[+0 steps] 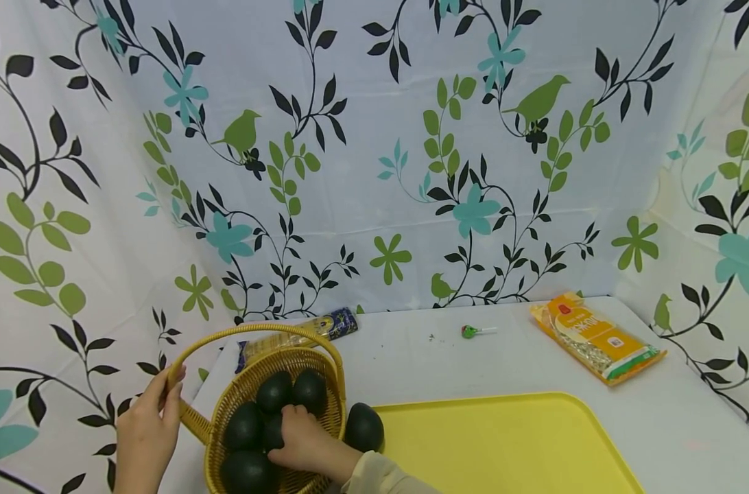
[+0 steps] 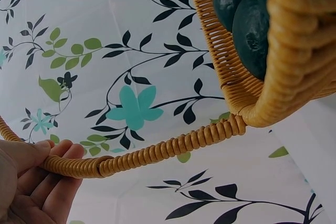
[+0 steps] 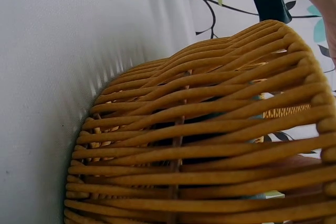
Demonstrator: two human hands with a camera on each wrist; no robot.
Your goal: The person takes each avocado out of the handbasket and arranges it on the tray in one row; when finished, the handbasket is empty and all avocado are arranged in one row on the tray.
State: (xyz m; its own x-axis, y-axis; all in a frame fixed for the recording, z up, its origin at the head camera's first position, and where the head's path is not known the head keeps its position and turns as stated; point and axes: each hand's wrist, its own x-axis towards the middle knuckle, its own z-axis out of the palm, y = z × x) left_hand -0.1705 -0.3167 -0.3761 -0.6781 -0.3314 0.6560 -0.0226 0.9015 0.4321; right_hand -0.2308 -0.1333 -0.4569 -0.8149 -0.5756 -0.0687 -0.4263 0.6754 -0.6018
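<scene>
A wicker basket (image 1: 210,449) with a tall arched handle stands tilted at the table's left side. Several dark green avocados (image 1: 245,427) lie inside it. My left hand (image 1: 149,420) grips the handle; in the left wrist view, thumb and fingers pinch its wound cane (image 2: 157,151). Reaching over the near right rim, my right hand (image 1: 309,442) holds an avocado (image 1: 273,433) among the others, its fingers curled over the fruit. From the right wrist, the woven basket side (image 3: 199,145) hides most of that hand. Another avocado (image 1: 365,427) sits outside, against the basket's right side.
A yellow tray (image 1: 504,446) lies right of the basket. Behind the basket is a long clear-and-blue packet (image 1: 340,322). Farther back are a green lollipop (image 1: 469,332) and an orange bag (image 1: 597,339) of grain. A patterned curtain (image 1: 362,171) hangs behind the white table.
</scene>
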